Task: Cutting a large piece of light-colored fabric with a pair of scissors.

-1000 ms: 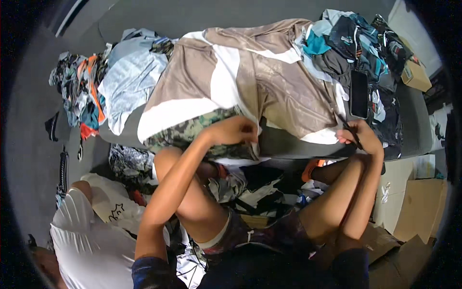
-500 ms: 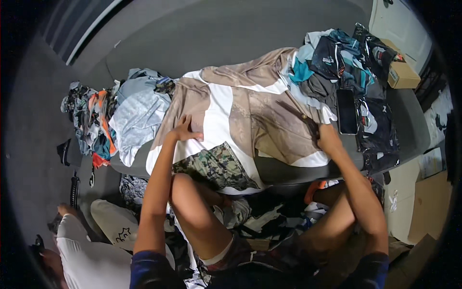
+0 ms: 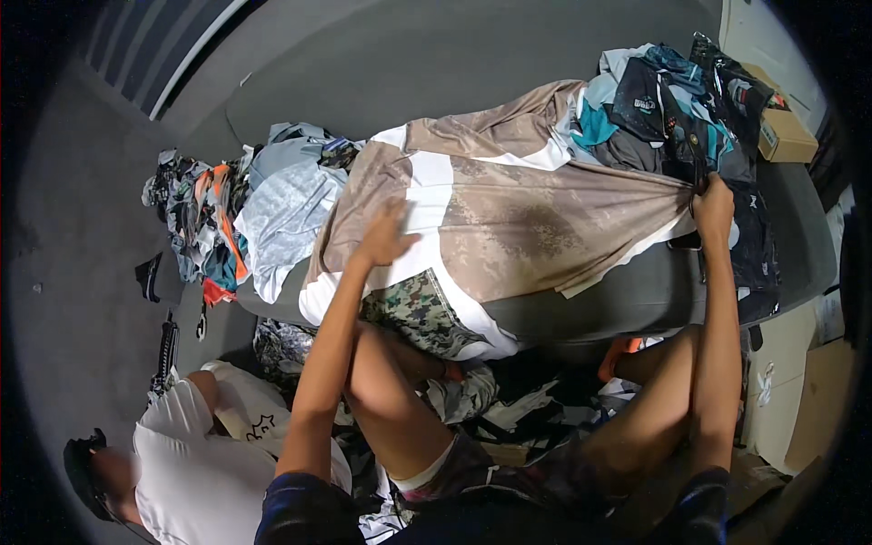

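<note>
On the grey table, the brown and white shirt now lies pulled flatter and wider than a moment ago. The left hand rests on it with fingers spread, while the right hand has moved outward, fingers clamped on the shirt's bunched end.

1. The left hand is off the garment's near edge and now lies flat on the brown-and-white garment.
2. The right hand now grips the cloth's far end, pulling it taut.
3. The garment lies stretched smoother across the table.
</note>
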Demonstrator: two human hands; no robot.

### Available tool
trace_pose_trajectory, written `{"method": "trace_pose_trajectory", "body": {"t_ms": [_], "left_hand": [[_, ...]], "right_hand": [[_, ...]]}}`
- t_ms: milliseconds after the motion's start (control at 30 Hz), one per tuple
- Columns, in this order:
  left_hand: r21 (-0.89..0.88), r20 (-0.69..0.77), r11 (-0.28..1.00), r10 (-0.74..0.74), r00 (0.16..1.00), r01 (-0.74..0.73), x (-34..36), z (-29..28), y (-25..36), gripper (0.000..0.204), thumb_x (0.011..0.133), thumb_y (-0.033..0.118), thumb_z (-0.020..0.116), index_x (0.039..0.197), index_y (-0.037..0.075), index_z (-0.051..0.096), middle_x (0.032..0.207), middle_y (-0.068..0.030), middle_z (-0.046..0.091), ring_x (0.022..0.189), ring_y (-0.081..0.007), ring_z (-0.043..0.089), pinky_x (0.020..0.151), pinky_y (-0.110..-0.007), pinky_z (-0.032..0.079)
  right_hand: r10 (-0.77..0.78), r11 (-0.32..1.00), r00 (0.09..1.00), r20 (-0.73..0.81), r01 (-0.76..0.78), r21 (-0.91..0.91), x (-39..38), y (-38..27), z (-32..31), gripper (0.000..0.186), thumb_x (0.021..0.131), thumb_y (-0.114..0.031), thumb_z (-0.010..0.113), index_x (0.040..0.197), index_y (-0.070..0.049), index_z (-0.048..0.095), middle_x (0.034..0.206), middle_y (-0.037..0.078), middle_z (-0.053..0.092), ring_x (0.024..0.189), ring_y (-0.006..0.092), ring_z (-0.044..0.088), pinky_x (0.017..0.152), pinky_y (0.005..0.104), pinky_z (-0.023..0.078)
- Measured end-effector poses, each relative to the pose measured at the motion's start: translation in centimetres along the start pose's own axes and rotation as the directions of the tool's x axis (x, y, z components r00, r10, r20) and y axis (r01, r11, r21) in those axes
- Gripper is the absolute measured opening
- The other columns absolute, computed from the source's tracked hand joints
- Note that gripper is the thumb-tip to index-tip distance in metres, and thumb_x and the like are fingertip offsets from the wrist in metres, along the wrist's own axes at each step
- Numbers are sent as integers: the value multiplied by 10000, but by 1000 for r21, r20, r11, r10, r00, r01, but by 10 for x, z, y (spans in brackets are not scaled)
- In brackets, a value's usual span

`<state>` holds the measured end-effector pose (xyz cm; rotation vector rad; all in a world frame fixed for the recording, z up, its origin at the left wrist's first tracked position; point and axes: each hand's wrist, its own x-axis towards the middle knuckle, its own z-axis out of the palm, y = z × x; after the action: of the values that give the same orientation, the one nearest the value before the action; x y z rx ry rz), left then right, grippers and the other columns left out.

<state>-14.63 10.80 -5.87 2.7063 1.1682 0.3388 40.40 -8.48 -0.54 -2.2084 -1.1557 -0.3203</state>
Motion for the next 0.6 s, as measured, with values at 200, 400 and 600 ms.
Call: {"method": "trace_pose_trajectory", "body": {"t_ms": [200, 400, 600], "left_hand": [[-47, 270, 990, 140, 953, -132, 25, 39, 46, 706, 900, 544, 473, 1459, 166, 264, 1485, -154, 248, 1320, -356, 310, 1070, -399, 301], [-35, 239, 997, 78, 968, -71, 39, 46, 32, 680, 913, 569, 423, 1466, 212, 251, 1495, -113, 245, 1334, -347, 292, 1092, -412, 269], [86, 247, 995, -75, 966, 55, 54, 49, 23, 634, 930, 562, 386, 1462, 243, 260, 1494, -66, 259, 1337, -328, 292, 1103, -416, 248]], "right_hand": [[-97, 994, 993, -74, 101, 51, -13, -1, 11, 109, 696, 1, 572, 800, 36, 578, 714, 187, 627, 587, 360, 547, 613, 429, 453], [-217, 818, 889, 403, -60, 572, -70, -62, -14, 299, 703, -214, 778, 650, -19, 558, 557, 27, 475, 511, 140, 404, 512, 279, 358], [-450, 745, 594, 667, -162, 647, -145, -120, -35, 246, 726, -106, 770, 617, -42, 559, 564, -30, 454, 506, 88, 365, 503, 231, 309]]}}
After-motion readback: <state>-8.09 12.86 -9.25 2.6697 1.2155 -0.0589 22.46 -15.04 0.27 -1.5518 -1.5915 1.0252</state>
